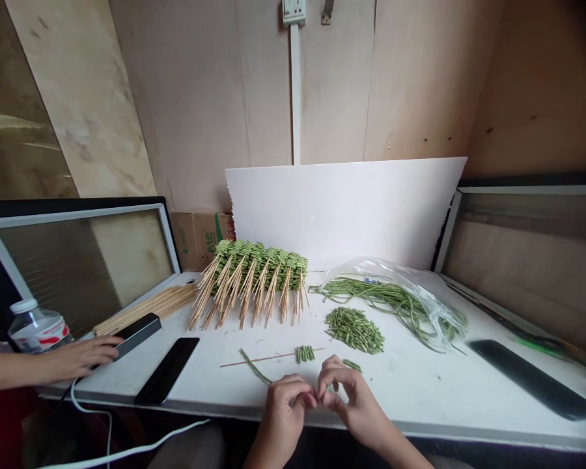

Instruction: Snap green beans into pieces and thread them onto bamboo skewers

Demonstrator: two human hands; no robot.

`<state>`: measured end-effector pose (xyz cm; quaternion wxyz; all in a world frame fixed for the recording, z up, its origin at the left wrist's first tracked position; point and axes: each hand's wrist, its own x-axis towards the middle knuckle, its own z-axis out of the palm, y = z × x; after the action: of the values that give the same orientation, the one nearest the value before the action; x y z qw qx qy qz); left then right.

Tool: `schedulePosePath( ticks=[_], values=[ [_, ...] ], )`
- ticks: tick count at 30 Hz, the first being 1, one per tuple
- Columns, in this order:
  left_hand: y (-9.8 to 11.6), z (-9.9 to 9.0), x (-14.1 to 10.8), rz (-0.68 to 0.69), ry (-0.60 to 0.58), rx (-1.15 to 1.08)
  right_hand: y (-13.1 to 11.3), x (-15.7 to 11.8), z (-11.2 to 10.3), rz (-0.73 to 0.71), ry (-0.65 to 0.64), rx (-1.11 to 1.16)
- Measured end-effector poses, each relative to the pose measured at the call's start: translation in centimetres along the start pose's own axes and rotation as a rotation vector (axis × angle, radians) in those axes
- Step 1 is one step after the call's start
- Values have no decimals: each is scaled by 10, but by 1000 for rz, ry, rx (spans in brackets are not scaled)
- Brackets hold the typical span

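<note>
My left hand is closed on a long green bean, whose free end sticks out to the upper left over the white table. Fingertip to fingertip with it, my right hand is pinched; whatever lies between its fingers is hidden. Just beyond my hands, a thin wooden skewer carries a short row of cut bean pieces. A few loose cut pieces lie right behind my right hand. Further back is a heap of cut bean pieces.
Stacked bean skewers stand at the back, beside bare skewers. Long beans spill from a plastic bag. A phone lies left. Another person's hand touches a black box near a bottle.
</note>
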<state>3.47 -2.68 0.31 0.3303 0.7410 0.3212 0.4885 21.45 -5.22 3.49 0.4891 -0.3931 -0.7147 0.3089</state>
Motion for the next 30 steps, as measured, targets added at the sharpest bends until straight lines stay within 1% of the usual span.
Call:
schedulePosePath(
  ticks=[2, 3, 6, 9, 11, 13, 15, 17, 19, 22, 24, 26, 27, 30],
  values=[
    [-2, 0, 0, -19, 7, -36, 4, 2, -4, 19, -3, 17],
    [-4, -1, 0, -26, 11, -49, 6, 4, -8, 32, 9, -10],
    [-9, -6, 1, -9, 22, -34, 17, 11, -29, 84, 102, -234],
    [-14, -10, 1, 37, 28, 22, 39, 15, -58, 147, 225, -500],
    [-16, -11, 2, 61, 26, 39, 55, 15, -74, 208, 287, -603],
    [-19, -10, 2, 75, 17, 47, 68, 12, -83, 246, 305, -659],
    [-21, -7, 3, 76, 22, 56, 75, 9, -83, 254, 277, -685],
    [-25, -4, 4, 66, 52, 68, 77, 8, -79, 241, 227, -702],
    [-29, -1, 5, 48, 84, 71, 76, 7, -75, 227, 181, -719],
    [-33, 0, 6, 23, 110, 61, 70, 9, -73, 232, 162, -731],
    [-33, 0, 8, 15, 119, 62, 62, 10, -72, 213, 180, -722],
    [-33, 1, 10, 15, 119, 72, 47, 12, -68, 159, 174, -663],
    [-32, 2, 11, 19, 113, 79, 38, 13, -63, 129, 147, -603],
    [-28, 3, 12, 46, 63, 84, 11, 13, -44, 68, -14, -357]
  ],
)
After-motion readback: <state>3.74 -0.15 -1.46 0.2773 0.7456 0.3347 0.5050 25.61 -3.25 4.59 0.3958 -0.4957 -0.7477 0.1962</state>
